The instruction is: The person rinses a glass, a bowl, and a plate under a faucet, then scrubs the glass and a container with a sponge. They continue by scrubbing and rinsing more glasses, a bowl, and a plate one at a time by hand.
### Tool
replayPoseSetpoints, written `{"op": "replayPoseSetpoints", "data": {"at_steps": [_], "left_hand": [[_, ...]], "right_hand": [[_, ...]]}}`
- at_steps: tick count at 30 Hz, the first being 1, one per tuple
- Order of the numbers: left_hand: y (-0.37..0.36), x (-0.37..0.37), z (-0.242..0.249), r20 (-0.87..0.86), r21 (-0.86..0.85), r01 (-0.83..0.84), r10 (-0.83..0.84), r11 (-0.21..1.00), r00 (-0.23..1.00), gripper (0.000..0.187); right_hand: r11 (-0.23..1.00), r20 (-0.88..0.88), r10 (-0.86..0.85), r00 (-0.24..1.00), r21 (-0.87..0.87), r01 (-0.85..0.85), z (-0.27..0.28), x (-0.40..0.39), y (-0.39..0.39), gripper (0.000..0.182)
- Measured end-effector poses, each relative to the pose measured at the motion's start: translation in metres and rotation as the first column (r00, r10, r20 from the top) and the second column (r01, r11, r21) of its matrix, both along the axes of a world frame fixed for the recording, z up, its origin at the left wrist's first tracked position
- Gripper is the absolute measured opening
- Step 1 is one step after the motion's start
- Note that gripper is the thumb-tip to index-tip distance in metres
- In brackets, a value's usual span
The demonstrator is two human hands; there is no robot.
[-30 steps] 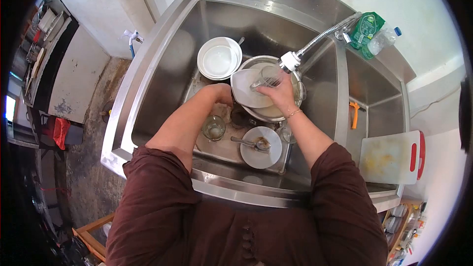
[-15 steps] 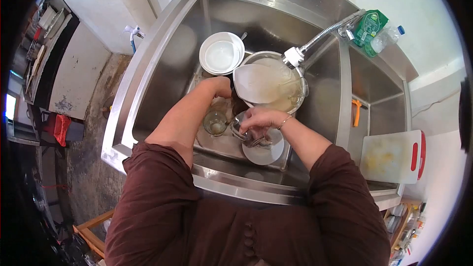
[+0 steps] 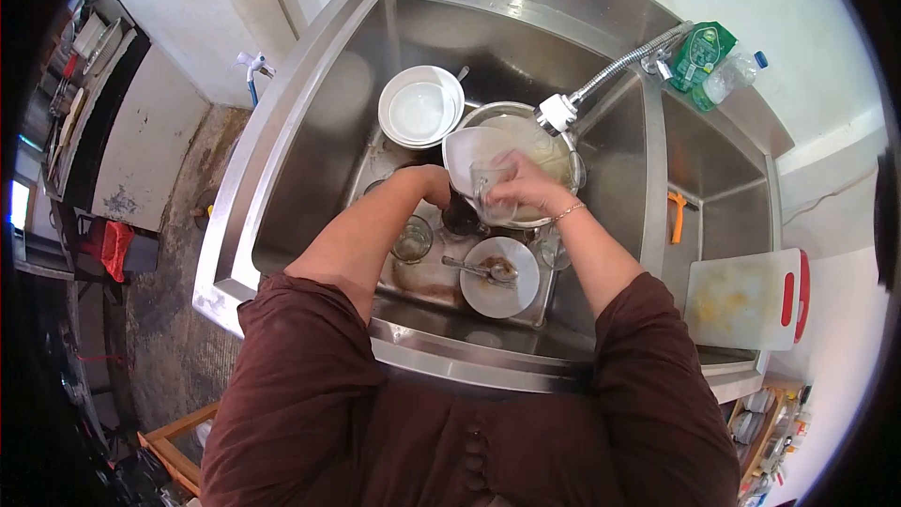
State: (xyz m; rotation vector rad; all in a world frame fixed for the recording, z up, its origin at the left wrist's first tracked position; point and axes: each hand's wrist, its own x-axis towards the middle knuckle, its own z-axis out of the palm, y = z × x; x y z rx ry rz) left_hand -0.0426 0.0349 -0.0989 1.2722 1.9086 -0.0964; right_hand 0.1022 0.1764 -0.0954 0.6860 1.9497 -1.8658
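Note:
My right hand (image 3: 530, 185) is closed around a clear drinking glass (image 3: 492, 190), tilted over a white dish (image 3: 465, 152) that rests in a large round metal pot (image 3: 575, 143) of cloudy liquid. My left hand (image 3: 434, 186) curls downward beside the pot, at a dark round thing (image 3: 460, 216); its fingertips are hidden, and I cannot make out what it grips. Below my left wrist stands another clear glass (image 3: 411, 239). A white bowl (image 3: 497, 299) with a spoon (image 3: 474, 268) and brown residue lies nearer me. One more glass (image 3: 554, 250) is partly behind my right forearm.
Stacked white bowls (image 3: 420, 113) stand at the back left of the metal sink (image 3: 310, 169). A flexible faucet (image 3: 558, 113) hangs over the pot. On the right are an orange peeler (image 3: 677, 216), a cutting board (image 3: 741, 300), a green pouch (image 3: 702, 54) and a plastic bottle (image 3: 729, 82).
My right hand has moved up and away from me, from above the near bowl to the pot, holding a glass. The spoon bowl is uncovered. My left hand has shifted slightly.

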Motion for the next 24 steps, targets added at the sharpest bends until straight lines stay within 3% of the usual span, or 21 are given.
{"op": "replayPoseSetpoints", "data": {"at_steps": [1,2,3,5,9,11,14,17,21,23,24], "left_hand": [[0.004,-0.008,-0.022,-0.043,0.035,0.092,-0.090,0.995,0.995,0.033],[0.008,-0.011,-0.034,-0.088,0.064,0.187,-0.181,0.980,0.980,0.033],[0.007,-0.009,-0.026,-0.091,0.064,0.191,-0.185,0.980,0.979,0.033],[0.002,-0.002,-0.001,-0.001,0.006,0.078,-0.078,0.997,0.997,0.034],[0.002,-0.003,0.005,-0.042,0.023,0.072,-0.071,0.997,0.997,0.035],[-0.001,-0.004,0.011,-0.002,0.113,0.039,-0.039,0.993,0.999,0.035],[-0.002,-0.007,0.014,-0.016,0.135,0.067,-0.065,0.989,0.998,0.034],[0.001,-0.005,0.018,-0.067,0.024,-0.027,0.029,0.999,0.997,0.035],[0.000,-0.014,0.007,-0.029,0.136,0.089,-0.086,0.987,0.996,0.031],[0.001,-0.019,0.003,-0.004,0.083,-0.129,0.129,0.988,0.992,0.024],[0.002,-0.023,0.001,-0.005,0.080,-0.126,0.127,0.989,0.992,0.024]], "right_hand": [[0.947,-0.240,-0.111,0.964,0.270,0.176,-0.025,-0.003,0.014,0.066],[0.795,-0.485,-0.142,0.863,0.464,0.392,-0.039,-0.004,0.022,0.075],[0.793,-0.487,-0.146,0.861,0.463,0.396,-0.031,-0.001,0.018,0.075],[0.621,-0.564,-0.304,0.768,0.494,0.608,-0.002,0.004,-0.001,0.081],[0.627,-0.513,-0.341,0.788,0.501,0.597,-0.010,0.000,-0.001,0.082],[0.599,-0.591,-0.306,0.746,0.490,0.633,-0.004,0.000,-0.007,0.083],[0.634,-0.587,-0.224,0.778,0.519,0.574,0.005,-0.002,-0.017,0.082],[0.652,-0.517,-0.279,0.809,0.516,0.555,0.005,-0.003,-0.016,0.080],[0.645,-0.616,-0.304,0.727,0.429,0.633,-0.007,-0.004,-0.013,0.080],[0.618,-0.606,-0.334,0.722,0.437,0.653,-0.004,-0.003,-0.009,0.077],[0.618,-0.605,-0.337,0.721,0.436,0.655,-0.003,-0.003,-0.010,0.077]]}}
